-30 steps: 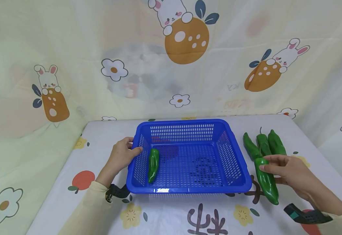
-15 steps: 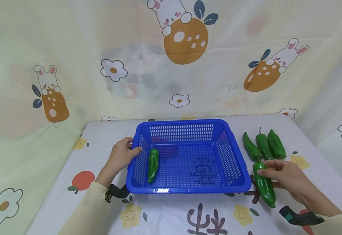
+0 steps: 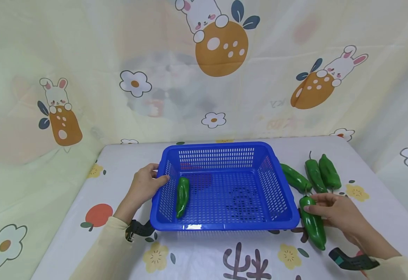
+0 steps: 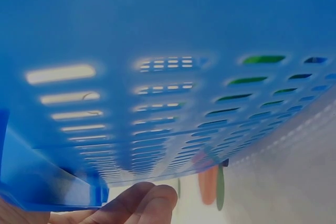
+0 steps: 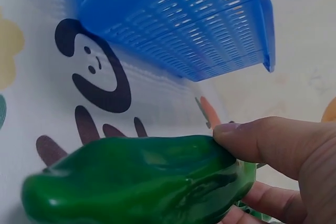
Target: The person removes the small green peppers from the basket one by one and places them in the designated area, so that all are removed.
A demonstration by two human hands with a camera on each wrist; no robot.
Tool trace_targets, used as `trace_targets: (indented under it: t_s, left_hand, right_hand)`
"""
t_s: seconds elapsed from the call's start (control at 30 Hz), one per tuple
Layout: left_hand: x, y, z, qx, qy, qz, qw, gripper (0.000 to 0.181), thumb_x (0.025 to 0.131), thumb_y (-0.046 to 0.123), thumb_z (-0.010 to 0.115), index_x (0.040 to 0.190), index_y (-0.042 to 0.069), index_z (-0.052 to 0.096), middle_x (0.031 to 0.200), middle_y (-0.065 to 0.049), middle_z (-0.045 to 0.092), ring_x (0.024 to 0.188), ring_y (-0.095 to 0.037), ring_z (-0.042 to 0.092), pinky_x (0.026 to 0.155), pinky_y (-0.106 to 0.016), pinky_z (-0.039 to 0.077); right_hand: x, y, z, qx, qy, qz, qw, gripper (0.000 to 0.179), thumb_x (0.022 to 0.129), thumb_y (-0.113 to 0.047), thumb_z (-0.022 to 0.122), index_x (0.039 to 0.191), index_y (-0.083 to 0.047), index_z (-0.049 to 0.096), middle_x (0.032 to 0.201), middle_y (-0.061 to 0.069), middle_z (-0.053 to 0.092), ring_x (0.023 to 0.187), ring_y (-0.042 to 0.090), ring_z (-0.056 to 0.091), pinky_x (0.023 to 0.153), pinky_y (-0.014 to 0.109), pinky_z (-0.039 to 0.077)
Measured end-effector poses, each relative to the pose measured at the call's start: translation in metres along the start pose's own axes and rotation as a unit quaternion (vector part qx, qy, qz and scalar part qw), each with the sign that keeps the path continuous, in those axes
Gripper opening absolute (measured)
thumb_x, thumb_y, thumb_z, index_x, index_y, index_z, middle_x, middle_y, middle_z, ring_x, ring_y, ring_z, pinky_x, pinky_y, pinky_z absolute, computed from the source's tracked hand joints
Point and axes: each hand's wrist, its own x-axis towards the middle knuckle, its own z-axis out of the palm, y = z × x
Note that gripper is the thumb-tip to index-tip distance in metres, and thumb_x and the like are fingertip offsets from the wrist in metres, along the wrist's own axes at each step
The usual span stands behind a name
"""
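Observation:
My left hand (image 3: pixel 144 186) grips the left rim of a blue plastic basket (image 3: pixel 225 226), its thumb over the edge and fingers outside. One green pepper (image 3: pixel 182 197) lies inside, near the basket's left wall. To the right of the basket, my right hand (image 3: pixel 342 217) pinches the stem end of another green pepper (image 3: pixel 313 229) between thumb and fingers; its tip points toward the front. Close behind it a third green pepper (image 3: pixel 296 179) lies slanted, its far end at the basket's right side. In the right wrist view the held pepper (image 5: pixel 131 182) fills the lower part.
Two more green peppers, one with a long stem (image 3: pixel 315 175) and one beside it (image 3: pixel 330 172), lie at the back right. A patterned cloth (image 3: pixel 189 256) covers the table. Behind stands a printed fabric curtain (image 3: pixel 168 46).
My right hand has drawn the held pepper a little left and toward the front. The slanted pepper behind it has swung its far end left to the basket. My left hand stays put.

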Motion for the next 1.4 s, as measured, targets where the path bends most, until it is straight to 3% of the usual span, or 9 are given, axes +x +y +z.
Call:
trace_targets:
  t_s: [0.5,1.1,1.4]
  left_hand:
    - [0.0000,-0.0003,-0.0003,-0.001,-0.001,0.000,1.0000,0.056,0.098,0.020,0.070,0.142,-0.009,0.052,0.118,-0.030,0.070,0.086,-0.034,0.078,0.069,-0.044,0.066]
    - [0.0002,-0.0022,0.0010,-0.001,0.002,0.002,1.0000,0.056,0.098,0.019,0.070,0.143,-0.009,0.052,0.118,-0.029,0.071,0.085,-0.034,0.078,0.067,-0.043,0.066]
    - [-0.0020,-0.0019,0.0004,0.003,0.005,0.006,1.0000,0.055,0.099,0.019,0.069,0.143,-0.009,0.051,0.119,-0.029,0.070,0.085,-0.035,0.078,0.067,-0.044,0.066]
  right_hand:
    - [0.0003,0.0021,0.0048,-0.011,0.023,0.010,0.9996,0.070,0.092,-0.033,0.080,0.139,0.011,0.053,0.121,0.026,0.067,0.092,0.020,0.067,0.078,0.038,0.065]
    - [0.0007,0.0003,0.0072,-0.038,0.043,0.015,0.9982,0.079,0.091,-0.038,0.081,0.143,0.011,0.047,0.105,0.017,0.063,0.094,0.028,0.060,0.070,0.027,0.056]
    - [-0.0009,-0.0009,0.0057,-0.038,0.040,0.021,0.9982,0.087,0.092,-0.039,0.080,0.149,0.012,0.040,0.114,0.027,0.064,0.091,0.024,0.067,0.080,0.041,0.065]
